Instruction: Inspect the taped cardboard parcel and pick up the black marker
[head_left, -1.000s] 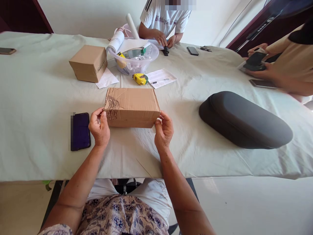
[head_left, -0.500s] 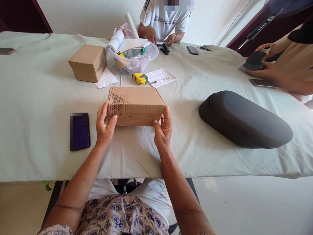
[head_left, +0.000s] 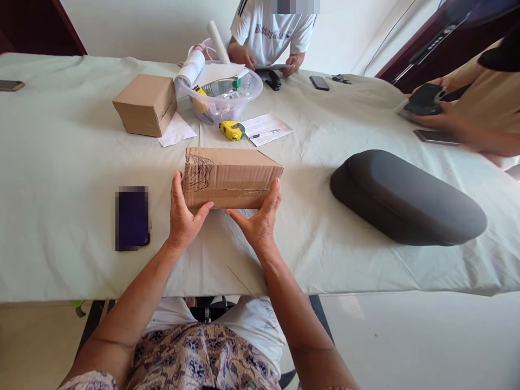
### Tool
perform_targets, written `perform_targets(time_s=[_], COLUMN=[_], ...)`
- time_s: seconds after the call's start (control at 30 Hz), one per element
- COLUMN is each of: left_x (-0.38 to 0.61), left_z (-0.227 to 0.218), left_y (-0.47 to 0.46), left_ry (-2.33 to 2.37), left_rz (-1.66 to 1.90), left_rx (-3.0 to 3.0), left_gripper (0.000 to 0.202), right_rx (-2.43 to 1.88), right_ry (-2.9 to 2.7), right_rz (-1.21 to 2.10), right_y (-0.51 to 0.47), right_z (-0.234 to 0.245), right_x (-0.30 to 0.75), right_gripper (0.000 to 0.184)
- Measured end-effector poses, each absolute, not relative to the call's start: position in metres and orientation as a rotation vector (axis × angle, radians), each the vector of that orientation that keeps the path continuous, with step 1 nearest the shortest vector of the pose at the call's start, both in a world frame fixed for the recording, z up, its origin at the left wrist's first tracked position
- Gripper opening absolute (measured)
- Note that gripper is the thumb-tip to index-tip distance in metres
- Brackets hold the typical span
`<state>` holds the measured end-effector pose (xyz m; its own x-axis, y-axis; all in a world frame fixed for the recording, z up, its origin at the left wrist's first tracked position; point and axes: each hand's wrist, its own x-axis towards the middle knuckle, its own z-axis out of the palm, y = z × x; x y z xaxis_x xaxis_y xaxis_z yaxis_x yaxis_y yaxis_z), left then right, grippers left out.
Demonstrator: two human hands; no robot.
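A brown cardboard box [head_left: 239, 176] with black pen scribbles on its left end is between my two hands. My left hand [head_left: 183, 216] grips its lower left corner, the thumb along the bottom front edge and the fingers up the left side. On the right end, my right hand [head_left: 260, 216] holds the lower front corner, its thumb pointing inward beneath the front face. The far fingers of both hands are partly hidden by the box. To the left of my left hand lies a dark phone [head_left: 133, 219], partly blurred out.
Behind the box are a yellow tape measure [head_left: 232, 130], a paper with a pen [head_left: 270, 129], a plastic basin [head_left: 247, 95] of items and a second carton [head_left: 144, 103]. A dark elongated case [head_left: 408, 197] lies right. Two people are at the table; one handles a dark object [head_left: 424, 100].
The box has shifted slightly right and tipped so more of its front face shows. Both my thumbs have slid inward along its bottom edge. The person opposite now holds a flat sheet.
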<state>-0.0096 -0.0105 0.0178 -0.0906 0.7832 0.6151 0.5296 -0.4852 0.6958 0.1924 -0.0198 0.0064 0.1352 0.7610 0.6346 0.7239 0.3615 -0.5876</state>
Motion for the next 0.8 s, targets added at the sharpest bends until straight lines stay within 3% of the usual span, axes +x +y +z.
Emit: perform_targets(time_s=[0.1, 0.27, 0.47, 0.6, 0.8], left_x=[-0.007, -0.006, -0.018, -0.028, -0.031], left_z=[0.018, 0.021, 0.024, 0.026, 0.028], left_y=[-0.013, -0.015, -0.007, -0.003, -0.004], left_ry=[1.496, 1.602, 1.541, 1.527, 1.535], left_rz=[1.589, 1.510, 1.645, 1.744, 1.801], left_rx=[2.074, 2.135, 2.030, 1.880, 1.732], left_gripper=[0.121, 0.118, 0.116, 0.123, 0.112], right_rx=[-1.411, -1.360, -1.205, -1.060, -1.008], right_ry=[-1.631, -1.652, -1.499, -1.299, -1.151], right_rz=[-0.032, -0.006, 0.330, 0.543, 0.539], right_y=[-0.020, -0.018, -0.016, -0.015, -0.016], right_z=[0.007, 0.005, 0.005, 0.010, 0.018], right_x=[0.190, 0.195, 0.205, 0.208, 0.210], right_gripper=[0.132, 0.118, 0.102, 0.085, 0.049])
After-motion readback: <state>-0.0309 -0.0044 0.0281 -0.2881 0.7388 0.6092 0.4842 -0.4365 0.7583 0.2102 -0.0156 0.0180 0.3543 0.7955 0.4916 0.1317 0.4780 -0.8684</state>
